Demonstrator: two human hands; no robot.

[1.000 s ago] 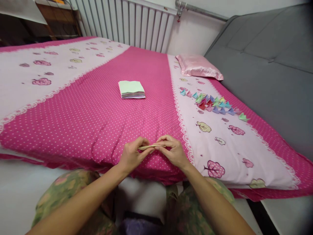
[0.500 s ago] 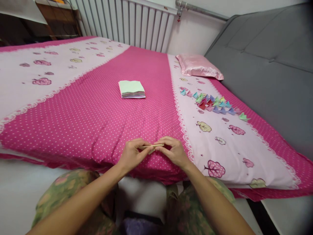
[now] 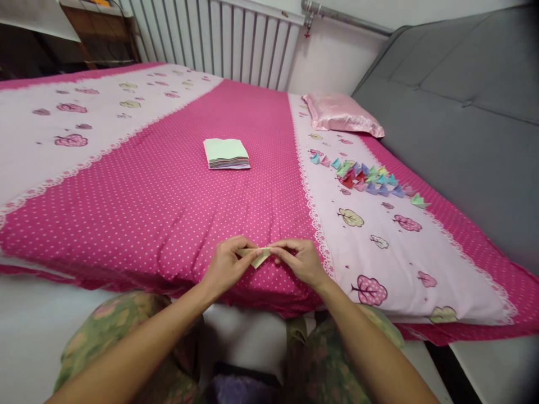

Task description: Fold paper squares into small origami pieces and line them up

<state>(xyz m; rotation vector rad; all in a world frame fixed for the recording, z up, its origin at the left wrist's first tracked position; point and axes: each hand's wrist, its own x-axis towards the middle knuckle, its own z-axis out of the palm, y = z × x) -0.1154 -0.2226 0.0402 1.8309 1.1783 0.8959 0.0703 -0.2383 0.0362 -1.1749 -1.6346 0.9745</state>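
Observation:
A small folded piece of pale yellow paper (image 3: 260, 259) is pinched between both hands, just above the near edge of the bed. My left hand (image 3: 231, 260) is closed on its left side, thumb in front and fingers behind. From the other side, my right hand (image 3: 298, 259) grips the upper right end between thumb and fingertips. A triangular part of the paper points downward between the hands. Fingers cover both of its ends.
On the pink bedspread (image 3: 168, 207) lies a stack of square coloured paper (image 3: 227, 152). Several small folded paper boats (image 3: 370, 178) are grouped at the right. Behind them are a pink pillow (image 3: 340, 114) and a grey headboard (image 3: 455, 84). A radiator (image 3: 219, 42) stands at the back.
The paper has tilted, so a downward triangular face now shows where mostly a thin edge was seen. The right hand's fingers have shifted slightly on it. The stack and boats are unmoved.

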